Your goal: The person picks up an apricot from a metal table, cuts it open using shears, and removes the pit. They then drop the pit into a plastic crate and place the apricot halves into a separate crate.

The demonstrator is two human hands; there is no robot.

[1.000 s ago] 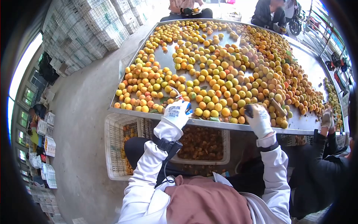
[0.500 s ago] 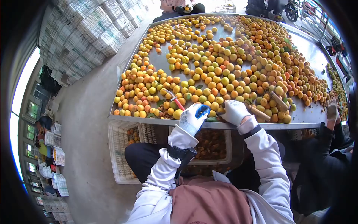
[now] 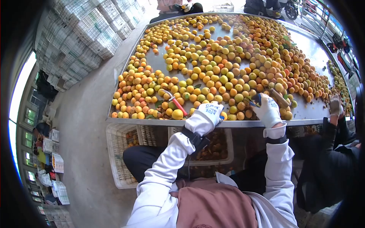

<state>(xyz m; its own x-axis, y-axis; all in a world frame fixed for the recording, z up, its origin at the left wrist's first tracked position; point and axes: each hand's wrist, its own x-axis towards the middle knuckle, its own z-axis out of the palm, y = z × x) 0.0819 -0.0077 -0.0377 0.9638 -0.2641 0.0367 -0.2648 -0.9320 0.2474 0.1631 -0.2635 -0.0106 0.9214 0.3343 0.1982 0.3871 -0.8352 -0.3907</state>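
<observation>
I sit at the front edge of a steel table [image 3: 243, 123] heaped with yellow and orange apricots [image 3: 213, 68]. My left hand [image 3: 208, 112], in a white glove, rests palm down with curled fingers on the fruit at the edge, beside an orange apricot [image 3: 223, 115]; whether it holds one is hidden. My right hand [image 3: 267, 109], also gloved, is raised over the fruit and closed around a small dark object [image 3: 256, 100]. A red-handled tool [image 3: 178, 105] lies among the apricots left of my left hand. A brown wooden stick [image 3: 280, 98] lies just beyond my right hand.
White plastic crates [image 3: 121, 159] sit under the table by my knees, one [image 3: 213, 150] with dark fruit pieces. A co-worker's gloved hand [image 3: 334, 106] works at the right corner. Other people sit at the far end [image 3: 175, 7]. Stacked crates [image 3: 83, 34] line the left.
My left hand moved right and turned palm down onto the fruit at the edge. My right hand swung out to the right and lifted. The view tilted slightly toward the table.
</observation>
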